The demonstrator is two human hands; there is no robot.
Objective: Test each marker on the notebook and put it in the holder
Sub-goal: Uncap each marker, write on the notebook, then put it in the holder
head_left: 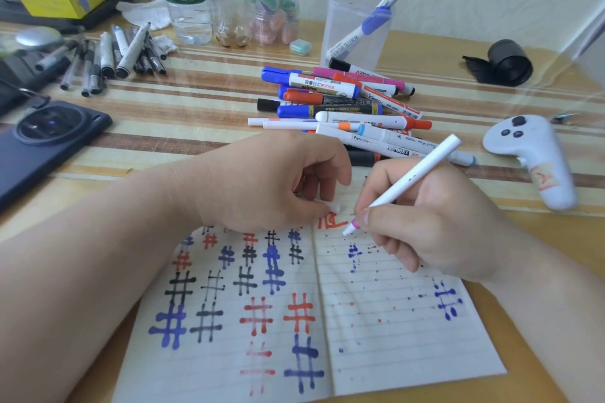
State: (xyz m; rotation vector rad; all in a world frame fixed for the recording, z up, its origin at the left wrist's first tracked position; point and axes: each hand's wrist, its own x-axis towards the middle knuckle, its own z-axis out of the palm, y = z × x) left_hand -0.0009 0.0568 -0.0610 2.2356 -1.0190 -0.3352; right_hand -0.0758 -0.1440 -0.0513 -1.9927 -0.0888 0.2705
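R hand (435, 222) fingers grip slim white marker w/ pink collar (412, 178), tip at right page of open lined notebook (393, 337). L hand (262, 183) rests on notebook top, fingers curled, pinching small white piece (334, 208). Clear plastic holder (347, 10) at table (196, 91) rear holds one blue-grip whiteboard marker (373, 20).

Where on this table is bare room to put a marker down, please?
Bare table lies between the grey pens and the marker pile, and between the clear holder and the black roll. A narrower strip runs between the marker pile and the white controller. It is crowded from the pile down to the notebook.
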